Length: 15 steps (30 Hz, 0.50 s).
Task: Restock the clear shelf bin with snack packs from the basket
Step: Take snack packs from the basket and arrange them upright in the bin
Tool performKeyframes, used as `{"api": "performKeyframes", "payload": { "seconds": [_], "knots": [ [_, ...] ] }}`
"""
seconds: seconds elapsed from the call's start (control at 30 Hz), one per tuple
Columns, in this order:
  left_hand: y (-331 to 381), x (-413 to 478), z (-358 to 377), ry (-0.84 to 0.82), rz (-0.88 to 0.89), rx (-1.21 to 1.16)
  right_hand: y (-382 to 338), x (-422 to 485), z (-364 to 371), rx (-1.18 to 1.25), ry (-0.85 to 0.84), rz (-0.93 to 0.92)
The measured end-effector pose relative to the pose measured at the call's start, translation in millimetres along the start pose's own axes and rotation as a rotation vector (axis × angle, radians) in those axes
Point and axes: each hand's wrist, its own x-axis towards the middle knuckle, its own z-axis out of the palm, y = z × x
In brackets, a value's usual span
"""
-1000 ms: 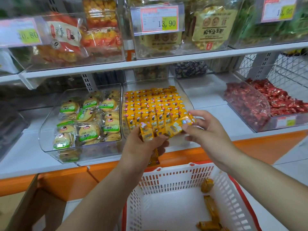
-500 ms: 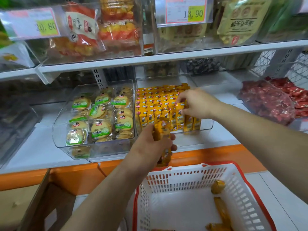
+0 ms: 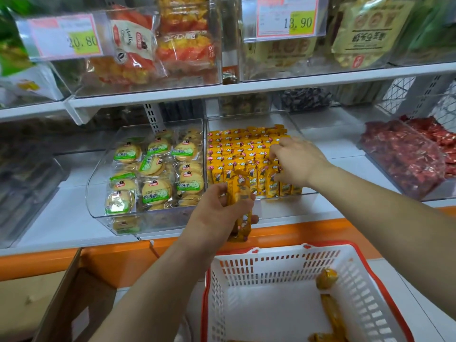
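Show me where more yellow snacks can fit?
Bare spots: the bin's front strip, between the yellow packs and its clear wall, and its back, behind the last row. The shelf lies bare between this bin and the red candy bin. The rows themselves are packed tight around the right hand.

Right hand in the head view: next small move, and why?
Probably draw the right hand out of the clear bin and take one pack from the bundle the left hand grips. Its fingers are down among the front-right rows of yellow packs, so that placement looks nearly done, and the bundle waits just in front of the bin.
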Motion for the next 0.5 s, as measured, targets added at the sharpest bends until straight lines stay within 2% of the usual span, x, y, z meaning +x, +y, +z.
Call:
{"api": "performKeyframes", "payload": {
  "seconds": [0.07, 0.1, 0.2, 0.27, 0.37, 0.5],
  "knots": [
    [0, -1, 3, -0.006, 0.004, -0.005, -1, -24, -10, 0.224, 0.136, 0.038],
    [0, -1, 4, -0.016, 0.014, 0.001, -3, -40, -16, 0.442, 0.186, 0.059],
    [-2, -1, 11, -0.058, 0.039, 0.034, -17, -93, -28, 1.179, 0.084, 0.109],
    [-4, -3, 19, -0.091, 0.051, 0.067, -26, -115, -31, 1.437, 0.021, 0.095],
    [-4, -7, 30, -0.124, 0.078, 0.107, -28, -125, -34, 1.581, -0.015, 0.109],
    [-4, -8, 38, -0.170, 0.110, 0.165, -24, -129, -34, 1.539, -0.029, 0.107]
  ]
}}
